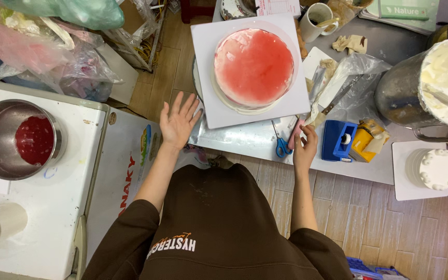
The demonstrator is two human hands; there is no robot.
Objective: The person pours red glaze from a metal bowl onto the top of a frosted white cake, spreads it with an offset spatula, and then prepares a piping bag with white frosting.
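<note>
A round cake with a glossy red top (254,66) sits on a square white board (207,103) on the metal worktable. My left hand (178,120) is spread open, palm up, just left of the board's near corner, touching nothing that I can see. My right hand (305,145) rests at the table's front edge with its fingers closed on a thin pink-handled tool (292,136). Blue-handled scissors (281,143) lie just left of that hand.
A blue tape dispenser (338,140) and a yellow box (364,142) lie right of my right hand. A big metal bowl of white cream (444,78) stands at far right, a small white cake (438,168) below it. On the left counter sits a steel pot with red liquid (33,140).
</note>
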